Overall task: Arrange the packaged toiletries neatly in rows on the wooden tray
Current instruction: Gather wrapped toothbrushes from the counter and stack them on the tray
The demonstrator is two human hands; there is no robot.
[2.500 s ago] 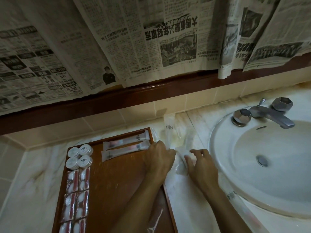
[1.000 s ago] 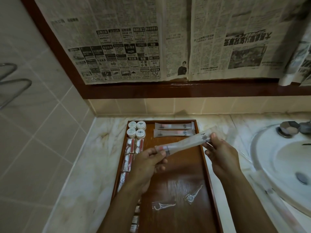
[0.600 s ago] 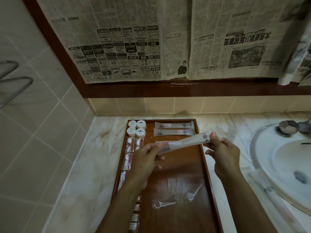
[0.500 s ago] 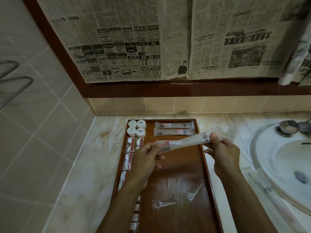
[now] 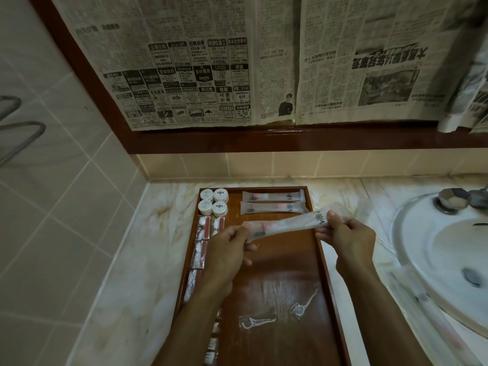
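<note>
A long translucent toothbrush packet [image 5: 286, 224] is held level over the wooden tray [image 5: 274, 265]. My left hand [image 5: 228, 249] pinches its left end and my right hand [image 5: 346, 236] pinches its right end. Just beyond it, two matching packets [image 5: 273, 202] lie in a row at the tray's far end. Several small round white tubs [image 5: 213, 202] sit in the far left corner. Red-and-white cotton packets [image 5: 203, 241] run down the left side. Two clear floss-pick packets [image 5: 257, 320] lie loose near the tray's front.
The tray rests on a marble counter [image 5: 126, 273]. A white sink [image 5: 449, 254] with a metal tap knob [image 5: 451, 202] lies to the right. More clear packets [image 5: 420, 294] lie on the counter beside the sink. Newspaper covers the mirror above; a tiled wall stands on the left.
Both hands picked the packet up from the counter by the sink and carried it over the tray. Over the last second it has come lower and closer to the two laid packets.
</note>
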